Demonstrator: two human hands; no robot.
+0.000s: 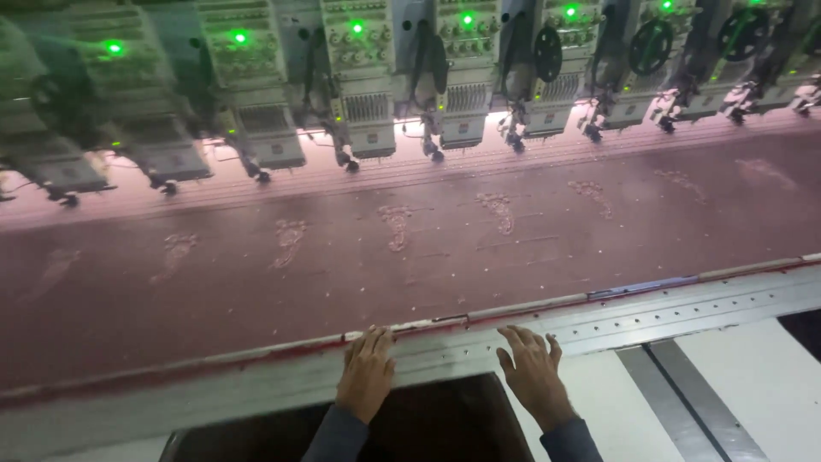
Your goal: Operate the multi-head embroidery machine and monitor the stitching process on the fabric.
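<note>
Both hands, left (368, 370) and right (534, 372), flat and unclenched on frame rail (684, 312) edging dark red cloth (342, 274); stitched patterns too faint to read

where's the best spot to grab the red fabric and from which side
Probably the near edge of the fabric, from the person's side. It lies flat and taut, so only that edge along the frame rail offers a pinch. The left hand and right hand rest there, palms down.
</note>
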